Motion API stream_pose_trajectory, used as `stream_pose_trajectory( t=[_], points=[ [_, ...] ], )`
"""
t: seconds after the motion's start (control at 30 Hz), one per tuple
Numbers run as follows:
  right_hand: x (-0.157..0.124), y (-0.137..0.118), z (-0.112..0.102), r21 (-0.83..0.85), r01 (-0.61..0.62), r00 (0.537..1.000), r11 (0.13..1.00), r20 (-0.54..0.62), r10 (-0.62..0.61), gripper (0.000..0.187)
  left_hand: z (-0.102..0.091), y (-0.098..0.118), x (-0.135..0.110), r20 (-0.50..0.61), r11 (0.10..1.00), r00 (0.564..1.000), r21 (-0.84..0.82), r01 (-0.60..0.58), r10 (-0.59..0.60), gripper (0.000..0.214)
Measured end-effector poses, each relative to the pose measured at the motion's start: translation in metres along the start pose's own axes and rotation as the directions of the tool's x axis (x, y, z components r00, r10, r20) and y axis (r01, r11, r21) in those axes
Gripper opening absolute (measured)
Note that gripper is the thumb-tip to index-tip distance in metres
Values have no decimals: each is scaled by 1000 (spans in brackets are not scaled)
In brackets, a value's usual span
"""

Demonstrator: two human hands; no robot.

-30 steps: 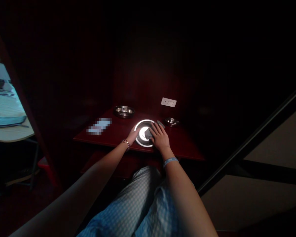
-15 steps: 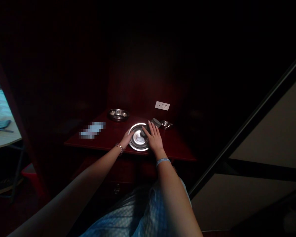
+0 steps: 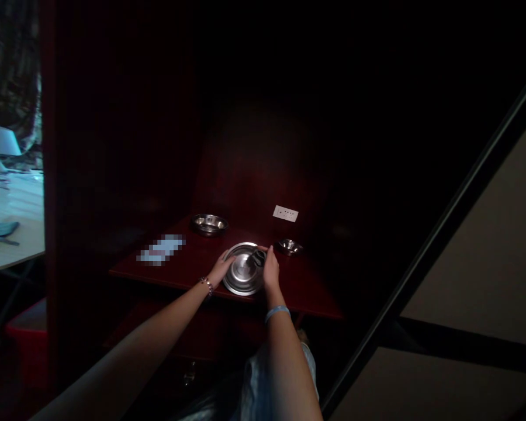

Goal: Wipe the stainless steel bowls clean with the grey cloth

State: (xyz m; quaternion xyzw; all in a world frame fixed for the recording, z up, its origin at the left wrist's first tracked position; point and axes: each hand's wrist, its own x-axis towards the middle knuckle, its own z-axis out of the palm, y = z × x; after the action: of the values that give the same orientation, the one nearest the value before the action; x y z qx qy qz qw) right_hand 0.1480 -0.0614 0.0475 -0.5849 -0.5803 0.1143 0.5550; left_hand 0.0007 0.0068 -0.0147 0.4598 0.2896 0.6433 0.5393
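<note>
A round, shiny stainless steel bowl [image 3: 242, 270] is held near the front edge of the dark red desk [image 3: 193, 257], tilted toward me. My left hand [image 3: 220, 269] grips its left rim, fingers closed on the edge. At the right rim is my right hand [image 3: 272, 270], seen side-on with its thumb toward the bowl's inside; it holds that edge. A dark patch shows inside the bowl beside the right thumb; whether it is a reflection or an object I cannot tell.
More steel bowls [image 3: 209, 225] stand at the back left of the desk, and a smaller metal bowl [image 3: 290, 247] is at the right. A blurred pale item [image 3: 162, 249] lies on the left. A white socket plate [image 3: 286, 213] is on the back wall. Farther left stands a lamp [image 3: 0, 140].
My right hand has turned from lying over a dark grey block at the bowl's right side to holding the rim. That block no longer shows. The view has tilted up slightly.
</note>
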Motion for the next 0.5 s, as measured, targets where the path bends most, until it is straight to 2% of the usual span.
stream_pose_trajectory(
  t=[0.1, 0.2, 0.27, 0.37, 0.5],
  points=[
    [-4, 0, 8, -94, 90, 990, 991, -97, -99, 42, 1, 3, -1, -17, 999, 999, -3, 42, -42, 36],
    [-7, 5, 13, -165, 132, 983, 977, -108, -151, 50, 2, 6, -2, -15, 1000, 1000, -12, 23, -23, 37],
    [-7, 8, 11, -204, 83, 989, 975, -105, -106, 49, 1, 7, -3, -24, 999, 999, -20, 28, -28, 37],
    [-7, 8, 5, -319, -8, 999, 948, -43, -6, 38, 0, 6, -3, -34, 997, 998, -53, 50, -51, 40],
    [-15, -8, -2, -488, -90, 994, 868, 8, 108, 37, -2, 7, -4, -46, 988, 994, -129, 90, -97, 47]
  ],
)
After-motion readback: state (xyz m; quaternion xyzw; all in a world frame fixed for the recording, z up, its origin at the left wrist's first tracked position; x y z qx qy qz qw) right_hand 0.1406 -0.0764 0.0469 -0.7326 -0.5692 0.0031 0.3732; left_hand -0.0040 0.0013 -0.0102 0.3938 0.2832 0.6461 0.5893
